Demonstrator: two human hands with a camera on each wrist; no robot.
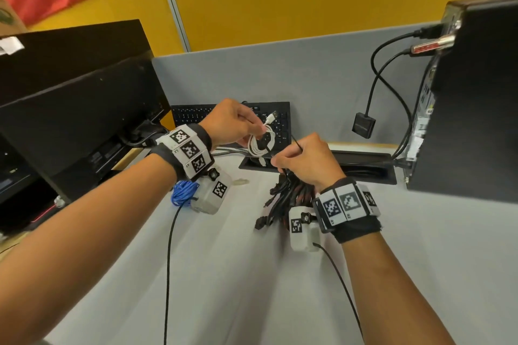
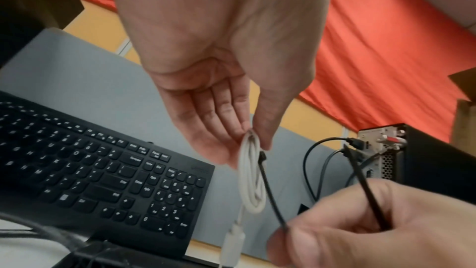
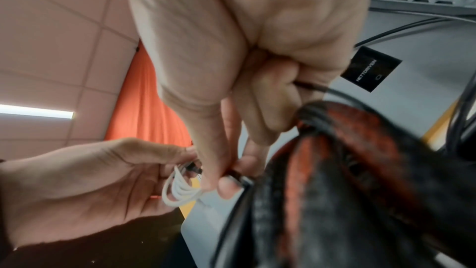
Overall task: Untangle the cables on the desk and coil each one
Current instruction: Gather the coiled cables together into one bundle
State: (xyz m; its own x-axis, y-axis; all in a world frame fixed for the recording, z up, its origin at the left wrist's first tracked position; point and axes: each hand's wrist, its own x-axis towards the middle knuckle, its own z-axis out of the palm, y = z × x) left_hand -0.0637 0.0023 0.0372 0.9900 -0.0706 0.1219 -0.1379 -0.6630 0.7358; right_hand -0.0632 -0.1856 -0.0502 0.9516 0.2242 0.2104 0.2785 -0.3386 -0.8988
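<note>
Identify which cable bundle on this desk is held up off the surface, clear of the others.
The white cable, coiled and pinched in the left hand. The blue coil and the black-and-red bundle lie on the desk.

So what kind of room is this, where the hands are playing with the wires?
Most likely an office cubicle. There's a black keyboard at the back of the grey desk, a monitor on the left, a computer tower on the right, and a grey divider panel behind them.

Both forearms raised, left hand [image 1: 228,123] pinching at thumb and fingertips, right hand [image 1: 304,159] curled in a fist alongside
</note>
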